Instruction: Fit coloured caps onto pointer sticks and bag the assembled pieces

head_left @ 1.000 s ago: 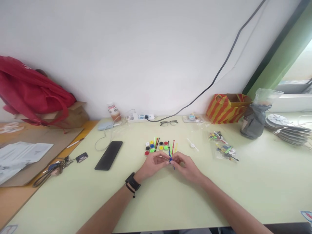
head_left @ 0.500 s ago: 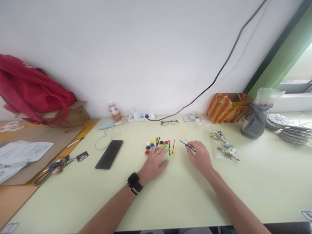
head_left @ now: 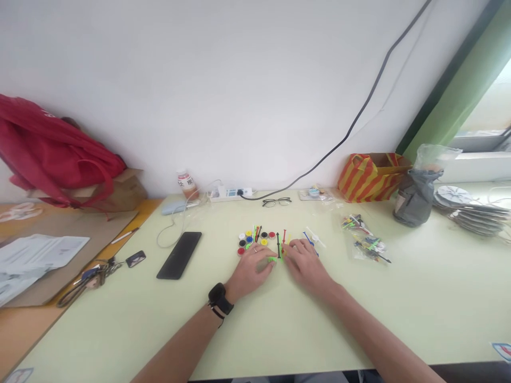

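Note:
My left hand (head_left: 250, 268) rests palm down on the pale green table (head_left: 279, 330), with its fingertips on a light green stick (head_left: 272, 259). My right hand (head_left: 304, 263) lies close beside it, fingers by a red stick (head_left: 283, 238) and a black stick (head_left: 278, 243). Small coloured round caps (head_left: 255, 241) and more sticks sit just beyond both hands. A blue stick (head_left: 306, 236) and a white stick (head_left: 315, 236) lie on the table right of my right hand. I cannot tell whether either hand grips anything.
A black phone (head_left: 179, 254) lies to the left, with keys (head_left: 85, 277) further left. Glasses (head_left: 277, 201), a power strip (head_left: 231, 192) and a bottle (head_left: 187, 184) stand at the back. Bags of sticks (head_left: 367, 240), a grey pouch (head_left: 415, 199) and a striped bag (head_left: 369, 176) are on the right.
My right hand carried the blue stick to the right, set it down beside the white stick, and came back to the centre. My left hand moved forward onto the green stick.

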The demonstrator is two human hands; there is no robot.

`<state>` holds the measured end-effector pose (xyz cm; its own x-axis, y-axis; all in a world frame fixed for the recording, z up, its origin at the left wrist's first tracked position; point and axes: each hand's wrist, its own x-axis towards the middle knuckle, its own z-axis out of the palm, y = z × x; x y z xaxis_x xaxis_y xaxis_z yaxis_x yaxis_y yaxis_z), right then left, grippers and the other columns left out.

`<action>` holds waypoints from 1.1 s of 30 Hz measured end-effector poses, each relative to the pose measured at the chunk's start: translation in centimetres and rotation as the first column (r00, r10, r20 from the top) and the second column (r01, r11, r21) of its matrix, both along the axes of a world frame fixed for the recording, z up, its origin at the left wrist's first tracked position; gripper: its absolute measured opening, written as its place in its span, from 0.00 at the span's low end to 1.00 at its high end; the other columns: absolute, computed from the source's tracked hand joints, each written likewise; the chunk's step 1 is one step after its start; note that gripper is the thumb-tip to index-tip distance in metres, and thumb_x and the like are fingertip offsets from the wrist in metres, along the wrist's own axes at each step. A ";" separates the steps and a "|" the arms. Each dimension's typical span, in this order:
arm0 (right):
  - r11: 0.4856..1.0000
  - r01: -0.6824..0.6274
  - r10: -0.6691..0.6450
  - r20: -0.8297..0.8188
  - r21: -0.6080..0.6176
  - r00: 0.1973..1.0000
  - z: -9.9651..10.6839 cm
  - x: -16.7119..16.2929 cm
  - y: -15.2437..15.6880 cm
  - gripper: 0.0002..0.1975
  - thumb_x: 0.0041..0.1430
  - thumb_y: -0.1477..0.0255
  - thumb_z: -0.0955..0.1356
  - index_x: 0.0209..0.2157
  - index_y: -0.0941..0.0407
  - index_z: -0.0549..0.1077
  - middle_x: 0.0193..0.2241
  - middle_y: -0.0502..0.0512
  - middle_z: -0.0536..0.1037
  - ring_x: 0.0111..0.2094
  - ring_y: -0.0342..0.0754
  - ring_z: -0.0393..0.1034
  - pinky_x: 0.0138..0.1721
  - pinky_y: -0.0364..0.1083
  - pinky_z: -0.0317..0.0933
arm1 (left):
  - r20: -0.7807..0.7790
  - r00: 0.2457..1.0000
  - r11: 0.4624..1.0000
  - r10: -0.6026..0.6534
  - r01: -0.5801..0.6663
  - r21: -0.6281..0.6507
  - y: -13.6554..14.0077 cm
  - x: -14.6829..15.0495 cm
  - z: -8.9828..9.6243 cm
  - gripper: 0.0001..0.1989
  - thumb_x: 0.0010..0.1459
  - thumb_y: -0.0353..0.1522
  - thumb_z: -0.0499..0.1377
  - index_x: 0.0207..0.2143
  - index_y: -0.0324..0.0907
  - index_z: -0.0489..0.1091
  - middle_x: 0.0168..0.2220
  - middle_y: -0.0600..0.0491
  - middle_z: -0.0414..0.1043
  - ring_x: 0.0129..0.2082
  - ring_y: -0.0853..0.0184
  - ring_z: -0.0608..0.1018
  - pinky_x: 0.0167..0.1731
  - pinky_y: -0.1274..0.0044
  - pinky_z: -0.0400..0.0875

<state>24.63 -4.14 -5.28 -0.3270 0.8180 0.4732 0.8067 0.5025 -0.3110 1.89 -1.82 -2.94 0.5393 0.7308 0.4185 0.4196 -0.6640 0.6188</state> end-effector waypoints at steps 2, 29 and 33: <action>1.000 -0.002 0.002 0.019 -0.015 1.000 -0.1 -0.6 -0.1 0.15 0.70 0.75 0.62 0.54 0.53 0.73 0.44 0.61 0.75 0.48 0.59 0.65 0.50 0.57 0.61 | -0.006 1.000 1.000 0.019 -0.018 0.011 0.0 0.0 0.0 0.10 0.64 0.29 0.61 0.48 0.47 0.75 0.47 0.50 0.76 0.51 0.58 0.74 0.56 0.62 0.68; 0.962 -0.188 0.050 -0.551 -0.197 0.833 1.4 -1.0 -0.9 0.11 0.74 0.64 0.58 0.39 0.52 0.67 0.36 0.56 0.73 0.41 0.53 0.69 0.45 0.51 0.64 | 0.411 0.906 0.933 0.103 0.055 -0.356 1.2 -0.3 -1.1 0.15 0.61 0.35 0.65 0.49 0.39 0.77 0.41 0.45 0.82 0.40 0.60 0.84 0.46 0.66 0.80; 0.890 -0.316 -0.019 -0.718 -0.329 0.696 1.8 -1.3 -1.1 0.14 0.74 0.58 0.59 0.38 0.52 0.64 0.28 0.48 0.64 0.29 0.46 0.61 0.33 0.46 0.60 | 0.366 0.930 0.933 0.032 0.103 -0.346 1.0 -0.1 -1.2 0.19 0.59 0.34 0.67 0.52 0.38 0.76 0.43 0.45 0.81 0.40 0.61 0.83 0.47 0.65 0.81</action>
